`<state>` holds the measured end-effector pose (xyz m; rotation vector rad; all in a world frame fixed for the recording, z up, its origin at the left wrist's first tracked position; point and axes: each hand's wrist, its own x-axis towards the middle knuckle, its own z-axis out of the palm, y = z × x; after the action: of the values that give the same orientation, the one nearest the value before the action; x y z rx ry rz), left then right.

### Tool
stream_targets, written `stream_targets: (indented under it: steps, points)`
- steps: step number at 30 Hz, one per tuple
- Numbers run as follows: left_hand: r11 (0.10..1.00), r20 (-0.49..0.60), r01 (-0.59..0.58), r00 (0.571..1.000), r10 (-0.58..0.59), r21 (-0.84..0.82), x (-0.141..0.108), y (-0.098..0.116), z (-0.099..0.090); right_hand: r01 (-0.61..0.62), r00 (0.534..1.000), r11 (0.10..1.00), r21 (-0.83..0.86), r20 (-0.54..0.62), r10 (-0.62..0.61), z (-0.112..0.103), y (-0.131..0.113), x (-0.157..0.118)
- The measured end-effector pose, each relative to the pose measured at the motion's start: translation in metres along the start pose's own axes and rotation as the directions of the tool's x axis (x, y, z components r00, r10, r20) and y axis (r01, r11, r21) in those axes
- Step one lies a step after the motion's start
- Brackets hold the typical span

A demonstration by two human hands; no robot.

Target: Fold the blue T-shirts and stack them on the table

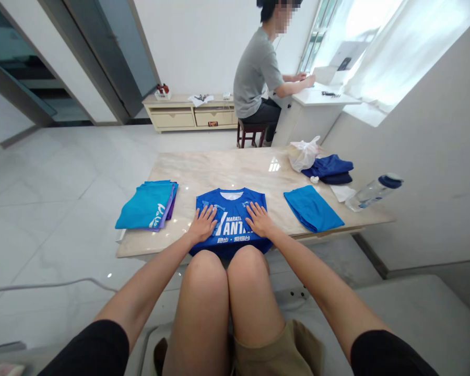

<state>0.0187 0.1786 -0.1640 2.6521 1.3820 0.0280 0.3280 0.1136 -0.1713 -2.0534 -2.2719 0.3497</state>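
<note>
Obs.: royal-blue printed running shirt (235, 222) lies flat at the near edge of the pale veined marble tabletop (219, 169), white lettering up, collar at the far end. Its long axis runs straight out from the person's body, with the lower end passing over the table edge behind the knees, where it is hidden. Left hand (206, 223) and right hand (260, 219) both rest palm-down on the shirt, one either side of its centre line. Neither hand is clearly nearer; the shirt lies centred between them, directly under the palms. Fingers of both hands are spread apart and flat on the fabric, clamped on nothing. To the left, just beside the shirt, sits a folded teal-and-purple clothing stack (147, 205); to the right, a folded bright-blue garment (312, 209). Farther right are folded navy clothes (328, 169), a white plastic bag (304, 153) and a clear plastic bottle with a dark-blue cap (374, 192), lying on its side. Beyond the table, a co-worker in a grey T-shirt (256, 73) sits at a white desk (321, 99), both hands on its top.
</note>
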Motion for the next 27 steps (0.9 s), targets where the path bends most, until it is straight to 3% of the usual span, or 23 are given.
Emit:
stream_targets:
  steps: [4,7,11,14,18,22,25,27]
  points:
    - [0.998,0.001,-0.065,0.998,0.065,-0.023,0.014,0.010,-0.006,0.055,0.998,0.998,-0.012,-0.031,-0.055,-0.014,0.001,0.008]
    - [0.992,-0.075,-0.114,0.991,0.110,-0.046,0.031,0.001,-0.016,0.129,0.985,0.991,-0.026,-0.116,-0.131,-0.032,0.022,0.027]
    - [0.993,-0.126,0.066,0.989,-0.078,-0.097,0.066,-0.037,-0.032,-0.003,0.991,0.998,-0.055,-0.130,-0.005,-0.054,0.066,0.066]
    - [0.964,-0.043,0.185,0.980,-0.197,-0.190,0.091,-0.066,-0.040,-0.115,0.993,0.993,-0.042,-0.001,0.115,-0.064,0.094,0.093]
    - [0.886,0.161,0.286,0.957,-0.243,-0.365,0.113,-0.085,-0.050,-0.168,0.958,0.983,0.075,0.247,0.145,-0.076,0.112,0.114]
    - [0.853,0.298,0.323,0.931,-0.209,-0.409,0.126,-0.086,-0.067,-0.138,0.922,0.990,0.026,0.368,0.118,-0.091,0.110,0.122]
    - [0.803,0.439,0.370,0.886,-0.153,-0.467,0.130,-0.086,-0.082,-0.129,0.891,0.992,0.011,0.440,0.111,-0.103,0.103,0.123]
    - [0.766,0.401,0.412,0.889,-0.220,-0.493,0.132,-0.088,-0.090,-0.173,0.876,0.984,0.051,0.465,0.130,-0.111,0.100,0.124]
